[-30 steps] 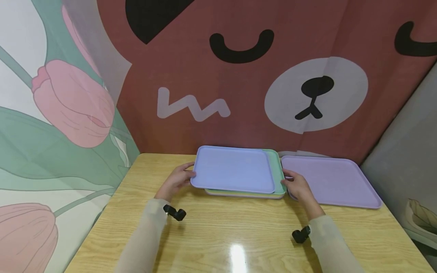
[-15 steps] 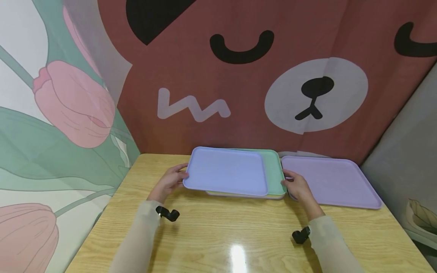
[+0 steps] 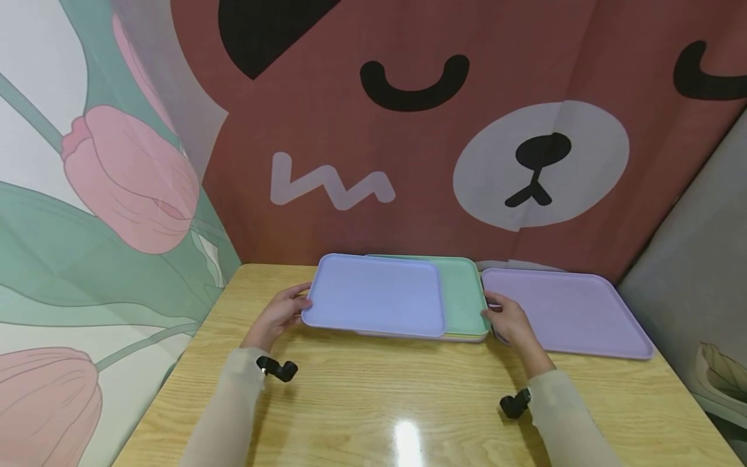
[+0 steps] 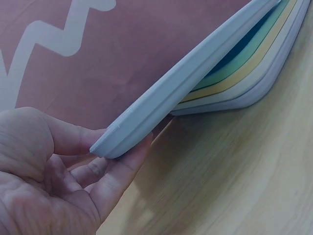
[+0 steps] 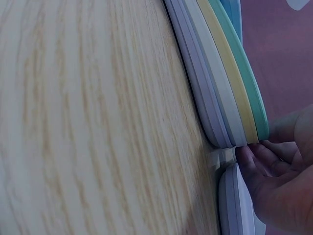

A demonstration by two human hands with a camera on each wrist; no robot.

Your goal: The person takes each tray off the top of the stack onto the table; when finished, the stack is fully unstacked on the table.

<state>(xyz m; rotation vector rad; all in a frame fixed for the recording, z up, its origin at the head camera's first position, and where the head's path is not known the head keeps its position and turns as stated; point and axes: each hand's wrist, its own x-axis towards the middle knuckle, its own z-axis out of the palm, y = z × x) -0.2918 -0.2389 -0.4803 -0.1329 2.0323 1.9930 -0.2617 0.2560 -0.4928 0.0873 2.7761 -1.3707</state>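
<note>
My left hand (image 3: 279,318) pinches the left edge of a light blue tray (image 3: 373,295). In the left wrist view that edge is tilted up, clear of the stack beneath. The blue tray partly covers a green tray (image 3: 463,295), whose right part shows. Under the green one lie a yellow tray (image 5: 234,93), a whitish tray (image 5: 217,83) and pale purple at the bottom. At the right end of this stack, my right hand (image 3: 509,319) holds the edge, thumb at the green rim and fingers lower down by the whitish and yellow rims.
A purple tray (image 3: 566,311) lies on the wooden table (image 3: 373,395), right of the stack. Behind the table hangs a brown bear-print cloth (image 3: 327,227); a tulip-print cloth (image 3: 128,181) hangs at the left. A grey surface (image 3: 694,227) borders the right side.
My left hand has drawn the blue tray leftward, baring more of the green tray. My right hand stays at the stack's right edge.
</note>
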